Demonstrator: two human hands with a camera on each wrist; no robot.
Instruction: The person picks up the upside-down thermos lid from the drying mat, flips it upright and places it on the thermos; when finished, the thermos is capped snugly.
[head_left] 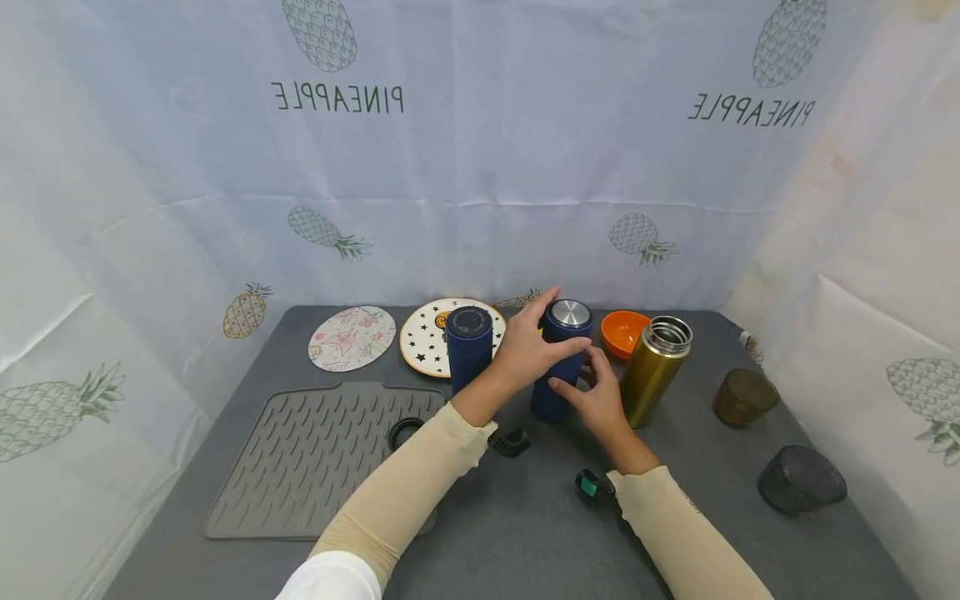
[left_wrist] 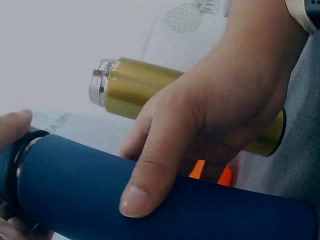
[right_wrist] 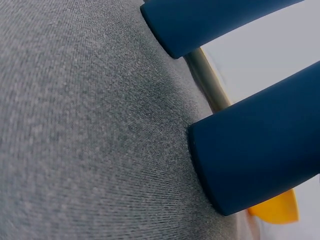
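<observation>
A dark blue thermos (head_left: 552,398) with a silver-topped lid stands upright near the middle of the table. Around its lid my left hand (head_left: 525,346) has thumb and fingers curled; its fingertips (left_wrist: 15,125) show at the lid end in the left wrist view. My right hand (head_left: 600,400) grips the body lower down, thumb across the front. A thin silver ring (left_wrist: 25,155) shows between lid and body. To the left is a second blue thermos (head_left: 469,350) with a dark top. A gold thermos (head_left: 651,379) with its metal mouth uncovered stands just right of my right hand.
An orange bowl (head_left: 624,332), a star-patterned plate (head_left: 426,337) and a floral oval mat (head_left: 351,339) lie along the back. A grey drying mat (head_left: 315,467), with a black ring (head_left: 403,431) at its right side, is left. Two dark cups (head_left: 744,398) stand right.
</observation>
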